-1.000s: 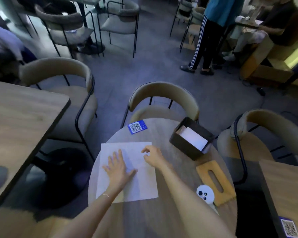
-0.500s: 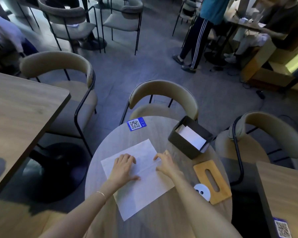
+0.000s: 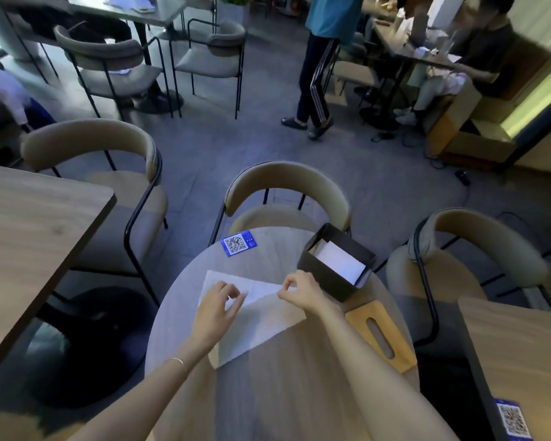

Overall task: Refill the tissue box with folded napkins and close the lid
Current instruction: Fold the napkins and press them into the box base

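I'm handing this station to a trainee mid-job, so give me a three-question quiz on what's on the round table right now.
1. True or false: the wooden lid is fitted on the black tissue box.
2. Multiple choice: the napkin under the hands lies A) inside the box, B) flat on the round table, C) on a chair.
3. Fill in: the slotted lid lies on the table on the ____ side of the napkin, from the person's view.

Key
1. False: the box is open, with white napkins showing inside, and the lid lies apart on the table.
2. B. The left hand and right hand both pinch it near a fold.
3. Right.
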